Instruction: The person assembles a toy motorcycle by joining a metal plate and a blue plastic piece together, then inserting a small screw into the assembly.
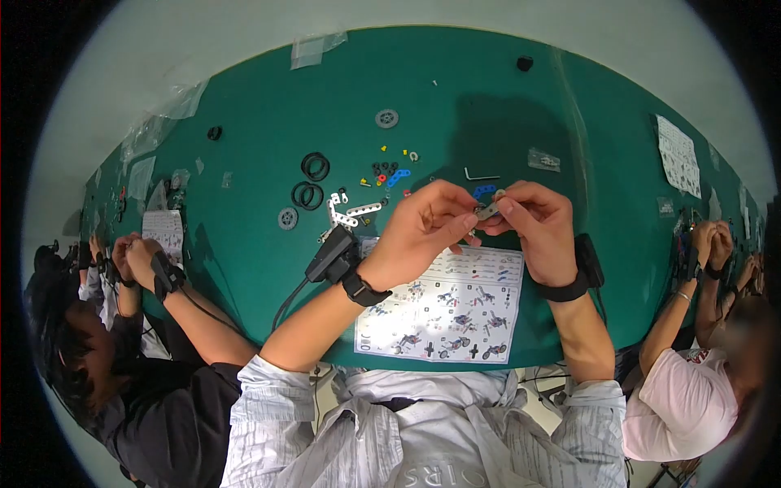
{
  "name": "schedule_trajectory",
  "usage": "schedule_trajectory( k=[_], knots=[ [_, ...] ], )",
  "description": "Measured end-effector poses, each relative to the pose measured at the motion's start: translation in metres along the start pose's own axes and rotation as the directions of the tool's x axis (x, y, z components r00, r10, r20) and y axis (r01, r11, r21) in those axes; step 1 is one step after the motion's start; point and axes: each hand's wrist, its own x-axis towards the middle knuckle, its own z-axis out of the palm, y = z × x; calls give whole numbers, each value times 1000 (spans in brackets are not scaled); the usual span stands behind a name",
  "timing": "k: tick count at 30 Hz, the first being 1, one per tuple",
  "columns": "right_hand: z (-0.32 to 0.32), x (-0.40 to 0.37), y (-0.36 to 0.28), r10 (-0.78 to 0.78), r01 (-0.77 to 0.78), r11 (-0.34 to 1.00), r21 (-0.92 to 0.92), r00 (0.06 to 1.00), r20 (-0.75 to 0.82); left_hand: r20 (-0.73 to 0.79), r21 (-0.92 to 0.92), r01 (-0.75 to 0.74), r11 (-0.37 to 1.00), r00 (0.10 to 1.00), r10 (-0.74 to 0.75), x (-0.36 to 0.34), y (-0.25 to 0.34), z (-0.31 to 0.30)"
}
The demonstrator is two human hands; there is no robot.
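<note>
My left hand (pixel 423 232) and my right hand (pixel 538 228) meet above the top of a printed instruction sheet (pixel 443 309). Between them is a small pale perforated strip (pixel 487 212), pinched by the fingertips of both. A small round part (pixel 500 196) shows at its right end, by my right thumb. Just behind the fingers lies a blue perforated piece (pixel 485 190), partly hidden. An L-shaped hex key (pixel 481 175) rests a little farther back. White perforated strips (pixel 351 215) lie to the left of my left hand.
Black rubber rings (pixel 315 167), grey toothed wheels (pixel 386 119), another blue piece (pixel 398 177) and several small black and yellow parts lie on the green table (pixel 268 98). A small plastic bag (pixel 544 159) lies behind my right hand. People sit at work on both sides.
</note>
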Motion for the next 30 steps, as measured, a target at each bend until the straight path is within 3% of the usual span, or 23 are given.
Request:
schedule_trajectory(
  k=[10,16,19,22,30],
  knots=[
    [5,-3,1,-55,57,994,-97,998,28,-18,98,55,994,998,-54,-1,8,-7],
    [7,-4,-4,-28,32,992,-121,999,36,8,-4,-27,1000,1000,27,-2,2,-3],
    [7,-5,-3,-32,34,993,-114,999,18,-56,81,-93,992,994,97,-4,-3,3],
    [8,-6,-1,-63,64,991,-115,998,16,-33,355,-111,928,991,131,-7,5,3],
    [7,-8,-1,-77,81,991,-105,996,40,-66,443,-182,878,970,234,-9,5,6]
  ],
)
